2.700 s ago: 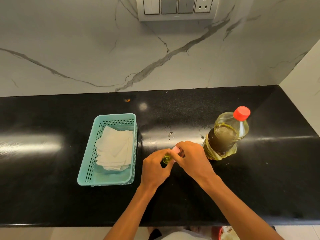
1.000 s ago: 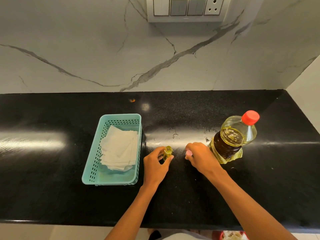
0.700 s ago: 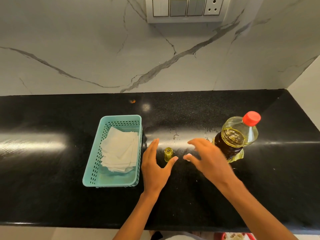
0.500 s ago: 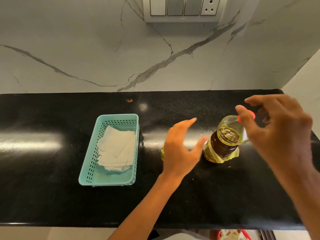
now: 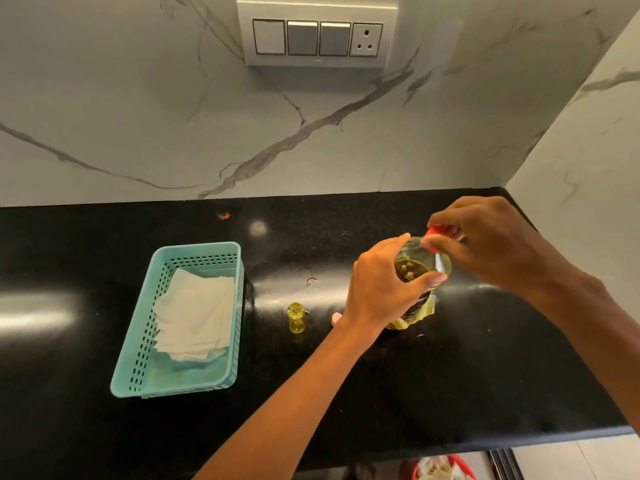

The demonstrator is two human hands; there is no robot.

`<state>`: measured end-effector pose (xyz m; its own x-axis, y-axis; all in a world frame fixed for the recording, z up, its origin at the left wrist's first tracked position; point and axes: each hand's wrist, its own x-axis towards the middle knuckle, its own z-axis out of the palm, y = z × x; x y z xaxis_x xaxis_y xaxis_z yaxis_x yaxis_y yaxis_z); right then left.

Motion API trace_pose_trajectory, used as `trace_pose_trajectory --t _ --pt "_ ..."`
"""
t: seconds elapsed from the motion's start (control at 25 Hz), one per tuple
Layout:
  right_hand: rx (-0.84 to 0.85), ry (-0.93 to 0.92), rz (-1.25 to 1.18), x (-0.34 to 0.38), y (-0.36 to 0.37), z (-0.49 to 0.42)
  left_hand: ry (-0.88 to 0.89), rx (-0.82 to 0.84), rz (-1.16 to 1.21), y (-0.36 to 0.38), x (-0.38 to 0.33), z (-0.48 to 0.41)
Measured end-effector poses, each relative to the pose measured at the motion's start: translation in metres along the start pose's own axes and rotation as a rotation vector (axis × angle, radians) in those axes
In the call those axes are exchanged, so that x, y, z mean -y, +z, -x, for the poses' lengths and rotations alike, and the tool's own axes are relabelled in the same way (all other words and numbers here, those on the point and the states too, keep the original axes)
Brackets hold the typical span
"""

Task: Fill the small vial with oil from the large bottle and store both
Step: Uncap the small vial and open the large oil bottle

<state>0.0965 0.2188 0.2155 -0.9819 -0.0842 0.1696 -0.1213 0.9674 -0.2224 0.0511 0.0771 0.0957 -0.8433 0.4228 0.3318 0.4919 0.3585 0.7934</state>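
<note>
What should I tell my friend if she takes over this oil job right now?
Left hand grips the large bottle, which stands upright on the counter.
Right hand pinches its red cap, which is not yet off.
Small vial stands open to the left of the bottle. Its pink cap lies beside it.
Done: vial uncapped.
Left: open the bottle, pour, recap both, store them.

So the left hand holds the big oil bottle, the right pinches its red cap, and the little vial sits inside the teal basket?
No: the head view shows the little vial standing on the counter beside the teal basket, not inside it. The left hand does hold the big oil bottle, the right hand its red cap.
</note>
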Motion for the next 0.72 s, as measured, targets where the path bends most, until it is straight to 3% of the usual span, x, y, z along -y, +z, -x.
trace_pose_trajectory --t 0.08,0.2,0.72 --pt "0.049 -0.084 -0.058 -0.003 -0.010 0.000 0.000 -0.007 0.020 -0.001 -0.001 0.001" --pt "-0.005 -0.058 -0.047 -0.006 -0.017 0.000 -0.013 -0.015 0.031 0.000 -0.002 0.001" --pt "0.097 -0.062 -0.096 0.004 -0.018 -0.004 -0.030 -0.025 0.047 0.003 -0.003 0.003"
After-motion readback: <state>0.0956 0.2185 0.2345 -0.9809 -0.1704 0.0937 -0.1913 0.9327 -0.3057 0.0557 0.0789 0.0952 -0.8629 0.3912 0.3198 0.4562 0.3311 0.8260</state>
